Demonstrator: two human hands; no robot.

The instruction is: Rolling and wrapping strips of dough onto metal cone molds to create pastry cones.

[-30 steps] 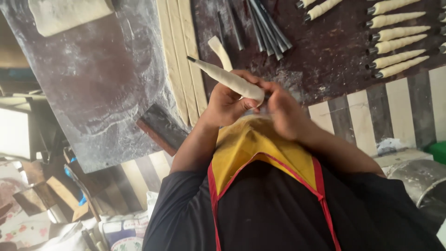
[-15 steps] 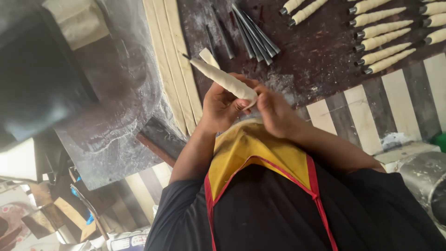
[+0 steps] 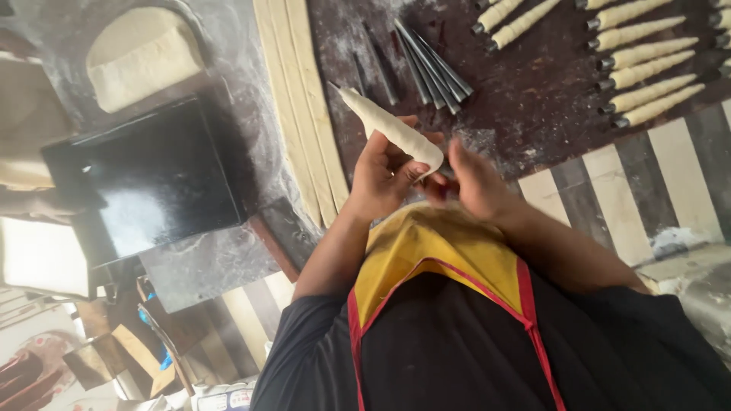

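While the dough cone [image 3: 392, 129] is held up over the floured board [image 3: 525, 91], its wide end sits at the fingertips of both hands and its pointed tip slants up and away to the left, clear of the grip. Left hand [image 3: 384, 179]: fingers curled round the lower part of the cone from below, thumb pressed at the wide end; grasping the cone. Right hand [image 3: 472, 183]: fingertips meet the same wide end from the right; whether it pinches the cone or only touches it cannot be told, as the fingers are blurred.

Just left of the cone, long dough strips [image 3: 301, 99] lie side by side on the board. Behind the cone, a loose fan of bare metal cones [image 3: 430, 65]. Farther right, well apart from the hands, a row of wrapped cones [image 3: 647, 76]. At far left, a dark tray [image 3: 152, 183], and above it a dough block [image 3: 137, 57]. Below the hands, a yellow apron [image 3: 434, 251] with red trim.
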